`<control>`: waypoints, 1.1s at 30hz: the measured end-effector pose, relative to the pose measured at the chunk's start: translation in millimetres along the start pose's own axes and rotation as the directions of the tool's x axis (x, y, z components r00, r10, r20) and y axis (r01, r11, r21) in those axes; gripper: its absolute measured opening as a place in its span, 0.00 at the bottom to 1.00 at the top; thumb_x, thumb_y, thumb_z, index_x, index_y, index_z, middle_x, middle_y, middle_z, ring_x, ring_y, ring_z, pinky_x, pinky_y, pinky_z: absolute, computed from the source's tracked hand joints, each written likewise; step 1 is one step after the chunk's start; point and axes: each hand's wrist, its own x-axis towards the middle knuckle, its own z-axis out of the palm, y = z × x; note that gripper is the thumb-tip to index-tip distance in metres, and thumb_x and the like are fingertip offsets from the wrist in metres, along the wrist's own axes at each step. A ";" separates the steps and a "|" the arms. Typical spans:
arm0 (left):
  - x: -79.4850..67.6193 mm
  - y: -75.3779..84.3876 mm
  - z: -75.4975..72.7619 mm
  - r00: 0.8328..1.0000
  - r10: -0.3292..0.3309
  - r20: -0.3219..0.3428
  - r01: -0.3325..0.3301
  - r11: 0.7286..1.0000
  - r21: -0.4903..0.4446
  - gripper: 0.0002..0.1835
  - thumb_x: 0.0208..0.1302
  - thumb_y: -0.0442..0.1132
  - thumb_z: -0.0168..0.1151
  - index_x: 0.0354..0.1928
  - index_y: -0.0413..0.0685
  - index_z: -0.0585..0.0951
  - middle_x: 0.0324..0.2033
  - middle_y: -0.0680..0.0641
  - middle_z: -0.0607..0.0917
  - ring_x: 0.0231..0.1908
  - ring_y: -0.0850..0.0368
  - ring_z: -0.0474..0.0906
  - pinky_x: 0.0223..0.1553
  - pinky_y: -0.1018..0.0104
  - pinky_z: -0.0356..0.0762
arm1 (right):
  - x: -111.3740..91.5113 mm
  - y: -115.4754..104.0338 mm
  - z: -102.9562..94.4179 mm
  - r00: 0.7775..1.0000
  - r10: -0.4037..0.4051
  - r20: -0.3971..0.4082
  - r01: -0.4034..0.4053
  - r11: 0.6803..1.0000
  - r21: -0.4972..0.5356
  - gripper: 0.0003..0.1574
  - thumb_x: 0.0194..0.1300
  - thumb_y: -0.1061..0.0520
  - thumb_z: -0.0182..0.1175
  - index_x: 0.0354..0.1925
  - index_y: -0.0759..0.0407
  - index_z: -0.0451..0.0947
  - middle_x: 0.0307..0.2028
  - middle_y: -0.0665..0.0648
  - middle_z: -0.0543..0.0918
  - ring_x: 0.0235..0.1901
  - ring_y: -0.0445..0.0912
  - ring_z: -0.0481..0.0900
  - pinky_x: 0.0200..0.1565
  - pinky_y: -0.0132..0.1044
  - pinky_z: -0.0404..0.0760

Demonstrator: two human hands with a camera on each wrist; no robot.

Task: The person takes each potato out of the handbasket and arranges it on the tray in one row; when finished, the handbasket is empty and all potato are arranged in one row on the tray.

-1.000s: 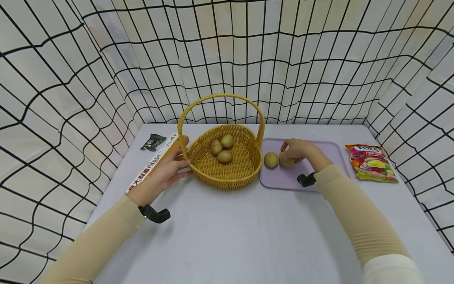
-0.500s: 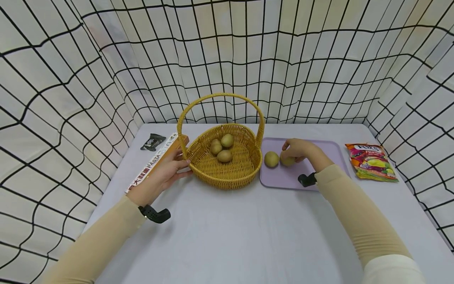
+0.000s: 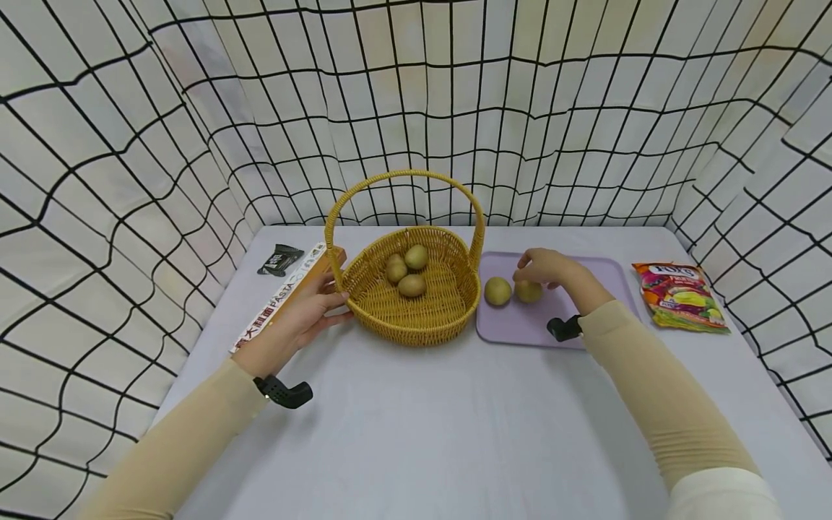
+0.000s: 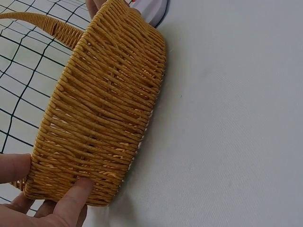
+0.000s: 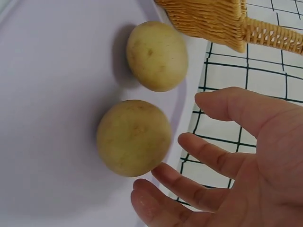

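Note:
In the head view my left hand (image 3: 310,315) holds the left side of the yellow wicker basket (image 3: 416,335). The left wrist view shows its thumb at the rim and fingers against the woven wall (image 4: 102,109). Several potatoes (image 3: 412,286) lie inside the basket, towards its left. Two more potatoes sit side by side on the lilac tray (image 3: 585,332). My right hand (image 3: 549,269) is just above the right potato (image 3: 529,292); the left potato (image 3: 497,292) is beside it. In the right wrist view its fingers are spread, fingertips close to the nearer potato (image 5: 134,138).
A pasta box (image 3: 279,300) lies left of the basket, partly behind my left hand. A small dark packet (image 3: 281,260) lies beyond it. Right of the tray is a colourful candy bag (image 3: 681,297). White walls with black netting (image 3: 416,108) enclose the table's back and sides.
The right hand's fingers have loosened from the right potato and lifted slightly, leaving it on the tray. The left hand and basket have stayed in place.

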 end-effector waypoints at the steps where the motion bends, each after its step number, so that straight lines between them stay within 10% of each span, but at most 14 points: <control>1: 0.2 0.1 0.2 1.000 -0.001 0.002 0.001 1.000 -0.002 0.42 0.78 0.25 0.45 0.84 0.65 0.45 0.79 0.37 0.52 0.77 0.35 0.55 0.73 0.40 0.68 | -0.8 -1.1 -0.5 1.000 -0.006 -0.012 0.005 1.000 -0.017 0.33 0.72 0.48 0.55 0.65 0.68 0.69 0.64 0.71 0.74 0.57 0.60 0.76 0.54 0.53 0.86; 9: 2.0 0.6 0.7 1.000 -0.027 -0.015 0.027 1.000 0.007 0.39 0.78 0.26 0.46 0.84 0.51 0.44 0.79 0.36 0.51 0.77 0.34 0.55 0.74 0.41 0.67 | -10.2 -17.9 -9.0 0.997 -0.010 -0.071 0.003 0.995 -0.097 0.36 0.72 0.46 0.56 0.67 0.70 0.70 0.66 0.73 0.75 0.59 0.65 0.77 0.60 0.59 0.81; 19: -0.1 1.9 2.1 1.000 -0.013 -0.005 0.013 1.000 0.007 0.40 0.78 0.26 0.46 0.84 0.57 0.45 0.79 0.36 0.52 0.77 0.35 0.55 0.74 0.41 0.67 | -26.2 -62.5 -14.6 0.989 -0.096 -0.115 0.075 0.983 -0.169 0.37 0.70 0.44 0.58 0.68 0.65 0.71 0.67 0.70 0.75 0.66 0.64 0.73 0.68 0.61 0.74; 33: 0.0 1.1 1.5 1.000 -0.026 -0.014 0.026 1.000 -0.009 0.39 0.78 0.26 0.46 0.83 0.47 0.43 0.78 0.34 0.54 0.76 0.35 0.56 0.75 0.42 0.66 | -51.0 -116.1 -11.3 0.982 -0.174 -0.072 0.148 0.949 -0.279 0.29 0.70 0.40 0.61 0.53 0.61 0.84 0.48 0.59 0.87 0.47 0.52 0.80 0.52 0.48 0.83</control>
